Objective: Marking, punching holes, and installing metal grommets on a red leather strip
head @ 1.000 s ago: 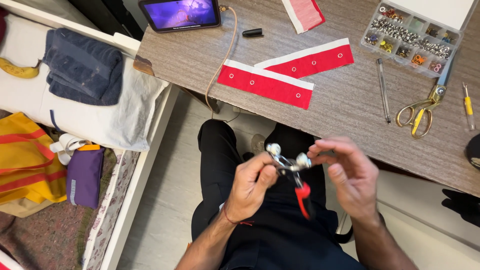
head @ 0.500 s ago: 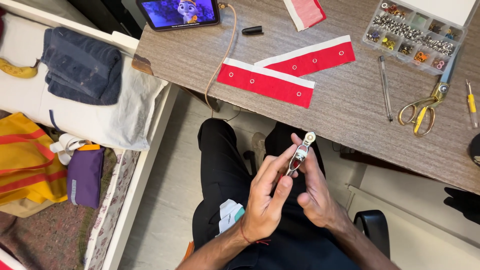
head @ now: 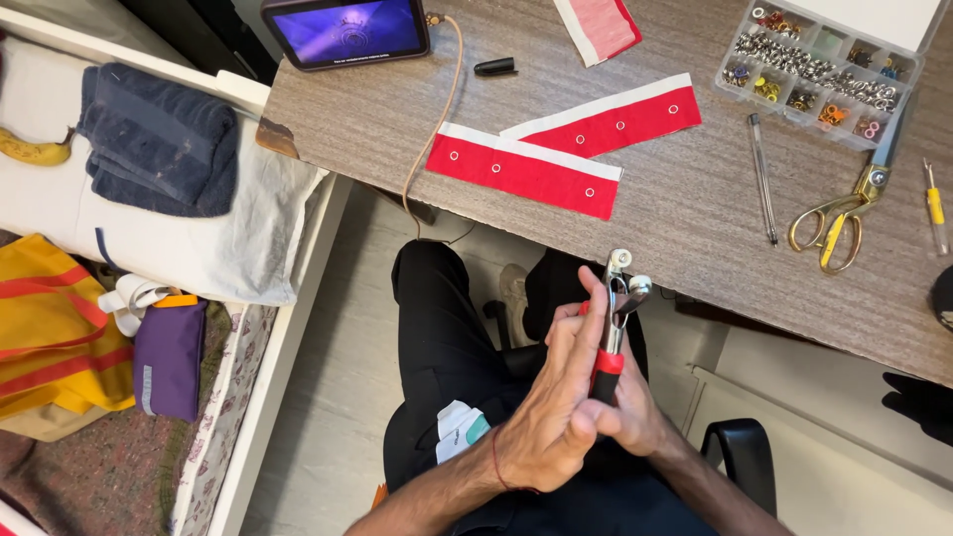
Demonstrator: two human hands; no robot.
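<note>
Starting at the far left: banana (head: 30, 149) on a white surface, folded dark blue towel (head: 159, 139) just beside it, yellow bag with red stripes (head: 50, 318) and purple pouch (head: 169, 357) lower down on the floor side. Further right, at the top, tablet (head: 345, 30) with lit screen on the brown table (head: 695, 228), tan cable (head: 437, 129) trailing from it over the table edge. Next, two red fabric strips with white edging and metal eyelets (head: 531, 171), overlapping at one end, flat on the table above the hands.

Centre, over the lap in black trousers: left hand (head: 556, 407) pressed, fingers straight, against the near side of the eyelet pliers (head: 611, 328), closed onto the red-and-black handles. Right hand (head: 635, 412) wrapped around the handles from the far side, mostly hidden behind the left. Pliers upright between both palms, metal head poking out above the fingertips, just short of the table edge, well apart from the strips.

Rightward on the table: clear pen (head: 762, 179), gold-handled scissors (head: 844, 213), compartment box of eyelets (head: 819, 69), yellow-handled screwdriver (head: 935, 203) near the right edge.
</note>
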